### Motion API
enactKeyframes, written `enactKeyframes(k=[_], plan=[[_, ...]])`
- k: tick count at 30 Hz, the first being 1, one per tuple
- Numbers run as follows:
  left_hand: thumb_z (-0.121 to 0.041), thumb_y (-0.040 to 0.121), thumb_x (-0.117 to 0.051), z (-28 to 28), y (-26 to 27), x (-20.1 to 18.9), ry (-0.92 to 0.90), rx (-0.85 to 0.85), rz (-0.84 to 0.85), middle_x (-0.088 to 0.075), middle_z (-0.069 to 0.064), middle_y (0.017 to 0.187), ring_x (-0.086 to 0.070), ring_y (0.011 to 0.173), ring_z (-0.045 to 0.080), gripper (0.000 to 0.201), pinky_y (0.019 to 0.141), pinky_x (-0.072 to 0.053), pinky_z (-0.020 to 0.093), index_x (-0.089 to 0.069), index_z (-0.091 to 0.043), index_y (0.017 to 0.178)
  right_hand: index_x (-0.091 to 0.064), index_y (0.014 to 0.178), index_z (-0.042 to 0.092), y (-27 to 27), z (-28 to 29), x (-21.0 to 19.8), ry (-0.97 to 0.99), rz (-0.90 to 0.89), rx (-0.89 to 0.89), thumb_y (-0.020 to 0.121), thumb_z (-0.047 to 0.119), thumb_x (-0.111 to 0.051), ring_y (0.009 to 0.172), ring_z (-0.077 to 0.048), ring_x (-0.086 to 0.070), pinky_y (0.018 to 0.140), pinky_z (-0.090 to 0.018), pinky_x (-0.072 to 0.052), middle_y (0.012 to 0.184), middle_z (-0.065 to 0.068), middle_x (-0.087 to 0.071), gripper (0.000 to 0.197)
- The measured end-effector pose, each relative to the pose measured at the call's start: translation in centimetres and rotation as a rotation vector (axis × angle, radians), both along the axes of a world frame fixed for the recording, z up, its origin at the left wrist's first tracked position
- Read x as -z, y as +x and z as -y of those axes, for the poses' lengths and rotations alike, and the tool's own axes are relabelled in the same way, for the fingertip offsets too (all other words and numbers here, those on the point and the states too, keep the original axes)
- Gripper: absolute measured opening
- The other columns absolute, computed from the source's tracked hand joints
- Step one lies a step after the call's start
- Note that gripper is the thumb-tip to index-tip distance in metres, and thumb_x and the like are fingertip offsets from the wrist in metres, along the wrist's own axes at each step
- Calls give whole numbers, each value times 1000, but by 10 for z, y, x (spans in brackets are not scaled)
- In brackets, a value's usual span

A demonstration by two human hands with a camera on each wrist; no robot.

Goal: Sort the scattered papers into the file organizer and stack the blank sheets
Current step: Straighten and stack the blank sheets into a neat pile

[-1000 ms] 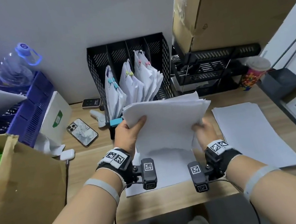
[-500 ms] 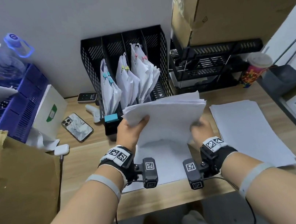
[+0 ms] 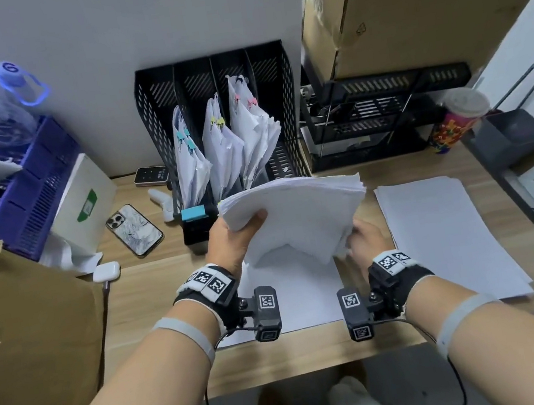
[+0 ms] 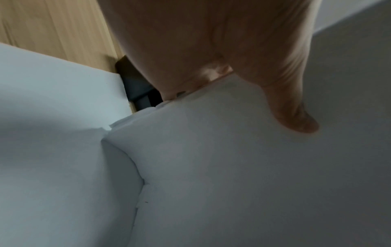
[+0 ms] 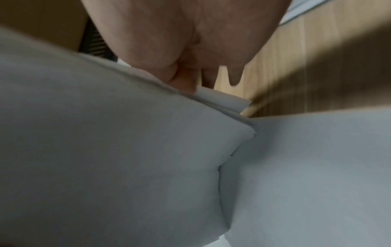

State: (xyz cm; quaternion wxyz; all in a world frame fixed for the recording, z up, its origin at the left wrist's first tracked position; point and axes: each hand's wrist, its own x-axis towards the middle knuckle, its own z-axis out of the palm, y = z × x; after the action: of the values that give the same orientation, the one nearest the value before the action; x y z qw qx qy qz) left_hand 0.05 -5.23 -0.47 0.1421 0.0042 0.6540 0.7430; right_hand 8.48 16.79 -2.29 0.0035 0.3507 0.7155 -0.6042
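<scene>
A: A wooden desk [image 3: 153, 288] set against a pale wall, with a black mesh file organizer [image 3: 213, 82] standing at the back. Where is the thing being sorted?

B: A thick sheaf of blank sheets [image 3: 298, 215] is held up off the desk, in front of the organizer. The left hand [image 3: 229, 239] grips its far left corner, thumb on top and fingers [image 4: 296, 117] curled under. The right hand [image 3: 366, 239] is at its near right edge.

A: Which way does the sheaf run?

B: Its long axis lies roughly left to right between the two hands, the far edge raised and fanned, the near edge sagging toward the wrists.

A: And the right fingers?

B: They are behind the paper in the head view, and the wrist view is blurred. They hang fairly straight beside the sheets' edge; I cannot tell whether they clamp it.

A: Anything else hidden?

B: Beneath the sheaf lies another flat sheet [image 3: 294, 302], partly covered by it. Just right of the right hand is a flat stack of paper [image 3: 444, 238]. Clipped bundles [image 3: 236, 144] stand in three organizer slots; the rightmost slot looks bare of paper.

A: Any writing?

B: A white box [image 3: 82, 202] beyond the left hand bears a green mark, too small to read. A phone [image 3: 134, 229] lies face down near it. The wrist bands carry black-and-white square codes.
</scene>
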Motion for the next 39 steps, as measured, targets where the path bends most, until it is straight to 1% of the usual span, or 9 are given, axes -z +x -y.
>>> enactKeyframes(k=[4, 11, 15, 20, 23, 25, 31, 35, 39], plan=[[-27, 71, -87, -7, -1, 3, 15, -8, 16, -76, 9, 113, -70, 109, 27, 47, 101, -52, 52, -72, -15, 113, -55, 123, 15, -6, 3, -2, 12, -33, -200, 66, 4, -51, 102, -23, -64, 81, -33, -56, 108, -3, -68, 59], [-17, 81, -79, -15, 4, 5, 171, -81, 141, -71, 17, 121, -66, 114, 34, 38, 105, -47, 57, -70, -8, 117, -59, 120, 6, -18, 2, -14, 46, 15, -190, 84, 3, -63, 98, -27, -62, 74, -29, -44, 107, -11, -67, 36], [-9, 90, -71, 8, 3, 4, 321, -160, 327, -66, 20, 129, -63, 120, 37, 47, 101, -48, 59, -56, -1, 134, -69, 96, 8, -34, -11, -28, 308, 53, -343, 88, 19, -66, 73, -22, -59, 57, -25, -43, 86, -10, -68, 14], [-20, 84, -78, 65, 10, 30, -55, -235, 412, -76, 15, 108, -72, 99, 35, 30, 89, -58, 53, -70, -14, 112, -65, 96, 10, -72, -6, -45, 662, 367, -847, 87, 17, -61, 75, -26, -60, 54, -23, -42, 88, -11, -66, 12], [-15, 83, -79, 90, 24, 56, -396, -143, 428, -74, 19, 95, -68, 74, 25, 26, 56, -58, 23, -69, -8, 106, -68, 98, 15, -81, 9, -31, 871, 543, -1096, 82, 21, -57, 85, -29, -67, 70, -28, -53, 95, -8, -70, 20], [-7, 83, -78, 96, 35, 71, -449, -100, 500, -68, 15, 86, -61, 62, 21, 31, 45, -50, 21, -63, -6, 110, -69, 98, 16, -85, 21, -10, 922, 559, -1160, 78, 21, -55, 86, -31, -68, 75, -31, -55, 98, -9, -72, 25], [-25, 71, -89, 102, 48, 94, -709, 10, 407, -70, 10, 118, -66, 110, 29, 68, 103, -51, 43, -59, -9, 130, -56, 125, 13, -86, 46, 44, 1025, 469, -1244, 82, 18, -61, 120, -35, -45, 99, -42, -47, 132, -14, -42, 44], [-19, 77, -84, 100, 47, 101, -789, 65, 348, -64, 0, 116, -61, 101, 18, 68, 93, -47, 27, -54, -13, 137, -42, 128, 19, -76, 54, 66, 1016, 478, -1169, 77, 20, -67, 124, -35, -39, 99, -48, -43, 134, -11, -38, 57], [-10, 80, -80, 98, 46, 106, -788, 43, 325, -62, 0, 116, -55, 88, 9, 66, 83, -43, 20, -49, -14, 139, -27, 125, 28, -71, 60, 73, 937, 562, -1111, 79, 12, -55, 110, -37, -46, 97, -50, -38, 112, -8, -59, 56]])
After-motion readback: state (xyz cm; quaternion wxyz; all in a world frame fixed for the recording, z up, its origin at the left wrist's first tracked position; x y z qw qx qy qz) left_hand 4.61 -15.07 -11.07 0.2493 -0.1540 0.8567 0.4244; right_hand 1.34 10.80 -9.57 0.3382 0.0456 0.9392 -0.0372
